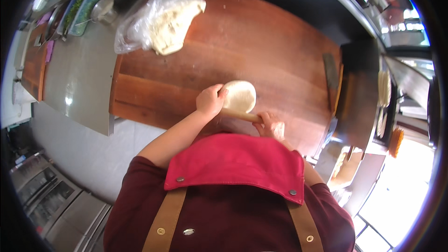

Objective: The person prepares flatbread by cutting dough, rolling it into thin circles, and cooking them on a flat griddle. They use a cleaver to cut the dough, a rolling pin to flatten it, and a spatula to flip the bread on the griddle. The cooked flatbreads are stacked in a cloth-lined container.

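A flat, pale round of dough (240, 95) lies on the wooden work board (252, 52) in front of me. My left hand (211, 100) is at its left edge, thumb and fingers closed on the rim. Along the near side of the dough runs a slim wooden rolling pin (241, 115). The right end of the pin is in my right hand (271, 126); its left end reaches close to my left hand. Farther back on the left, a large lump of dough (171, 29) rests partly inside a clear plastic bag (136, 24).
At the board's right edge lies a dark flat strip (330, 71). A steel counter (80, 63) adjoins on the left, with a metal container (105, 10) and a tray of greens (78, 12) at its back. A small brush-like orange object (396, 142) is at far right.
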`<state>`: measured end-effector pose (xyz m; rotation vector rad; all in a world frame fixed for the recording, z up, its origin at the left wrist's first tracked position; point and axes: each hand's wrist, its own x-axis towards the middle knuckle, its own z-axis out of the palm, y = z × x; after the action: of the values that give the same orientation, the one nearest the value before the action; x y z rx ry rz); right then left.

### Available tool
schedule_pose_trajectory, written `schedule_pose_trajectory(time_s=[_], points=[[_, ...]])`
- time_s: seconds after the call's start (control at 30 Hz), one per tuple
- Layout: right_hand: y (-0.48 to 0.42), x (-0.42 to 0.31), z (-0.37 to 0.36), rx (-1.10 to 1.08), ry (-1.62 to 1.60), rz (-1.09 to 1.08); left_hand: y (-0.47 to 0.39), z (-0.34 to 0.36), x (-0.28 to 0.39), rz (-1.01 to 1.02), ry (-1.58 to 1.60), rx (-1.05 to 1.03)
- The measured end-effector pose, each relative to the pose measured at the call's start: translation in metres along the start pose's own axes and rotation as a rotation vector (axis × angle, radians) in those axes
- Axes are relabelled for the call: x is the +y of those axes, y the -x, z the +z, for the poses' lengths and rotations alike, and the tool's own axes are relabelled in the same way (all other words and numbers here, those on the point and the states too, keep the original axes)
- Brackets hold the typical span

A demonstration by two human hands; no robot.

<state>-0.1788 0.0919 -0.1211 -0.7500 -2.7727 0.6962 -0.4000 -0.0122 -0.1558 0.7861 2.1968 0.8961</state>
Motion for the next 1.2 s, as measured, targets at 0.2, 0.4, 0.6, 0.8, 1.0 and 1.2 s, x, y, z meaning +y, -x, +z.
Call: schedule_pose_trajectory(time_s=[0.2,0.4,0.6,0.8,1.0,1.2], points=[[-0.039,0.009,0.034,-0.076,0.337,0.173,0.011,-0.009,-0.022,0.448,-0.628,0.101],[-0.167,0.069,0.033,0.137,0.303,0.274,-0.101,-0.01,0.023,0.415,-0.652,0.292],[-0.175,0.085,0.043,0.148,0.345,0.21,-0.127,-0.019,0.043,0.682,-0.415,-0.14],[-0.023,0.014,0.008,-0.321,0.022,0.24,-0.057,0.012,-0.009,0.129,0.056,0.119],[-0.02,0.001,0.02,-0.117,0.161,0.123,0.021,-0.014,-0.036,0.481,-0.561,0.169],[-0.161,0.051,0.037,0.021,0.3,0.249,-0.085,-0.019,0.008,0.39,-0.673,0.251]])
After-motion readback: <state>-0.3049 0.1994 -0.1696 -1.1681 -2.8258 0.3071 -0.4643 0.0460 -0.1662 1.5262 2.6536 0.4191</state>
